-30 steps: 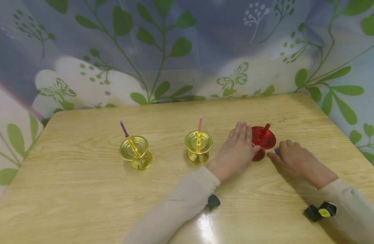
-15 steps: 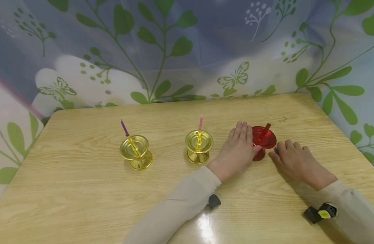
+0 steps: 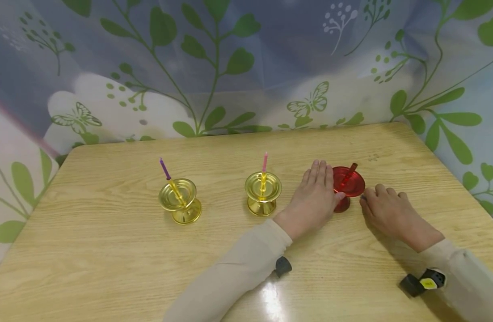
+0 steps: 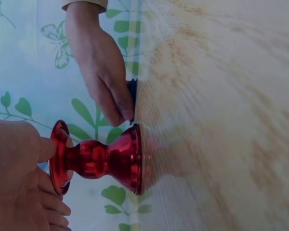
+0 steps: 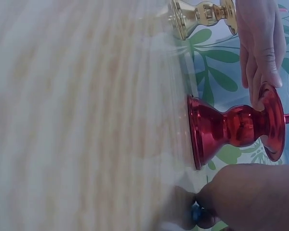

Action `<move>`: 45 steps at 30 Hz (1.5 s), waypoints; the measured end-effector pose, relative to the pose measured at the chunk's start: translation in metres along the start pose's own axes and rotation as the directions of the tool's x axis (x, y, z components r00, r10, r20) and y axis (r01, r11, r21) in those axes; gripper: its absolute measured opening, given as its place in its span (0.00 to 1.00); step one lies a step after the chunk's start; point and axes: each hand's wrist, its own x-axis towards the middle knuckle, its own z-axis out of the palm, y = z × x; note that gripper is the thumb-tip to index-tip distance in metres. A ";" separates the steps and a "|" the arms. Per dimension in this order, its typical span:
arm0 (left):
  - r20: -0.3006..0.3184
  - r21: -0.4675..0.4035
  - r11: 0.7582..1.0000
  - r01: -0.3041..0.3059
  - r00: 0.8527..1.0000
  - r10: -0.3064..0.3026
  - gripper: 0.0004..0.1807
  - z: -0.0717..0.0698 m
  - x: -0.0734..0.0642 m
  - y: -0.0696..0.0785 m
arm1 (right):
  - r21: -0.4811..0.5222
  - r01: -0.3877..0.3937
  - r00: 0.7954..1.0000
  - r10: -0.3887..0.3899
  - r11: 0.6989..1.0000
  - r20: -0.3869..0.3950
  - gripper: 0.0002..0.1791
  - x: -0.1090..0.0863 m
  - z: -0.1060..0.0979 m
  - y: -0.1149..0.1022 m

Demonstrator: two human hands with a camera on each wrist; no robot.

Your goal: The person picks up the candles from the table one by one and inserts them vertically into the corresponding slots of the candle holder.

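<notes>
A red metal candle holder with a dish and a red upright stem stands on the table's right side. My left hand lies along its left side, fingers straight and thumb touching the dish rim; the left wrist view shows the thumb at that rim. Close to the holder's right side, my right hand is low over the table with curled fingers. It pinches a small dark blue thing, mostly covered by the fingers, so its kind is unclear.
A gold candle holder with a pink candle stands left of my left hand. Farther left is another gold holder with a tilted purple candle. A leaf-patterned cloth hangs behind the wooden table.
My right thumb has drawn in slightly toward the fingers, and less of the blue thing shows than before. The left hand and the candle holders have stayed in place.
</notes>
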 end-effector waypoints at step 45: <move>0.047 0.027 1.000 0.005 0.999 -0.006 0.37 -0.003 0.000 0.001 | 0.175 0.086 0.918 -0.010 0.981 -0.397 0.16 0.031 -0.074 -0.006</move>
